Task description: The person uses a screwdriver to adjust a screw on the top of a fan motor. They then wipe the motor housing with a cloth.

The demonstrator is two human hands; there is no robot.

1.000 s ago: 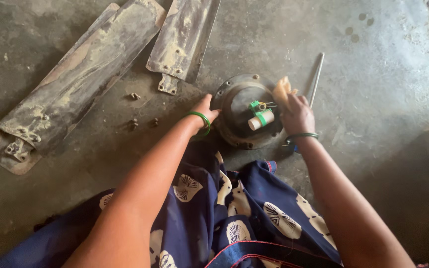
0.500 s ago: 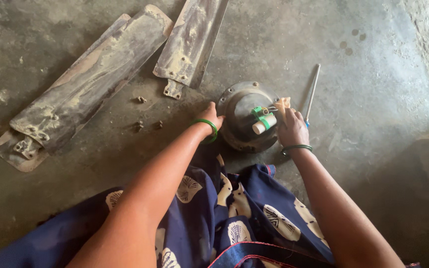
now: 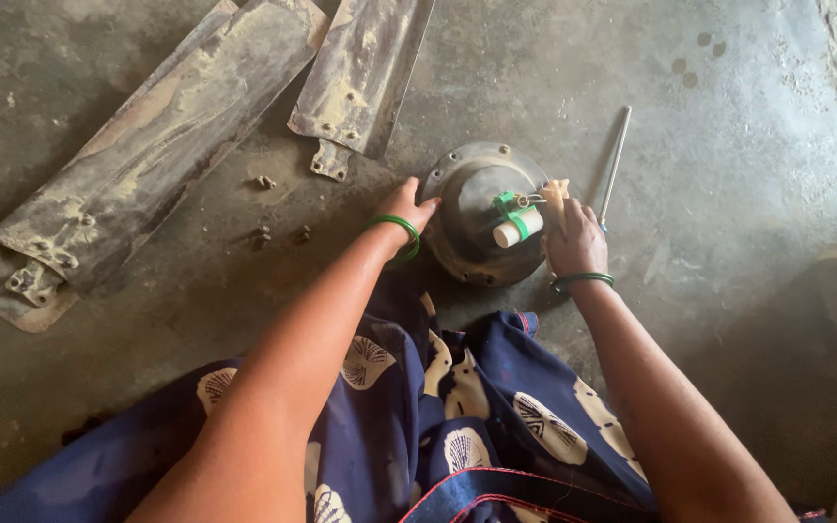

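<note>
Both hands lower now, flanking fan motor.

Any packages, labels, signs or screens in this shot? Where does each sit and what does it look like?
None: no package, label, sign or screen shows.
Nearest to one: green tape band, wrapped around the white cylinder on the round dark fan motor housing; plain, unmarked.
Left hand rests on the housing's left rim.
Right hand presses a pale cloth to its right side.

Makeshift repair spot, concrete floor, dismantled fan blades
</note>
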